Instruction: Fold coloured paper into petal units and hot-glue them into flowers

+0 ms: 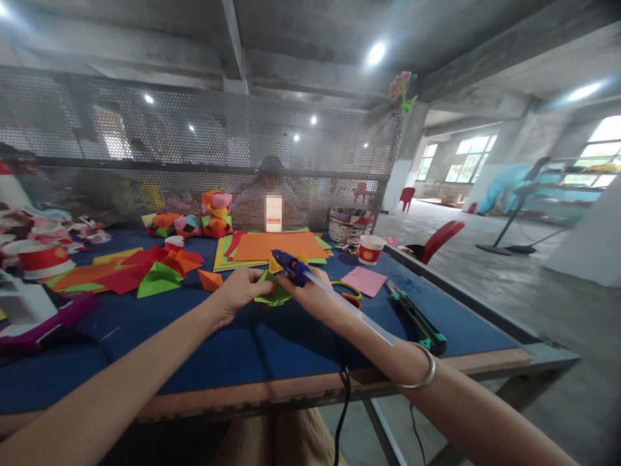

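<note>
My left hand (239,292) pinches the near edge of a green folded paper piece (272,292) just above the blue table. In my right hand (315,299) is a blue hot glue gun (292,266), its nozzle pointing up and left. A long clear glue stick (354,307) sticks out of its back, over my wrist. The fingertips of my right hand are at the green paper's right side; whether they grip it too, I cannot tell. Yellow folded paper (275,264) shows behind the glue gun, partly hidden.
Stacked coloured sheets (272,247) lie ahead, with loose folded papers (160,268) to the left. A utility knife (418,318), yellow-handled scissors (347,291), pink paper (365,281) and a paper cup (371,250) are at right. Finished paper balls (217,213) and a basket (350,224) stand by the mesh screen.
</note>
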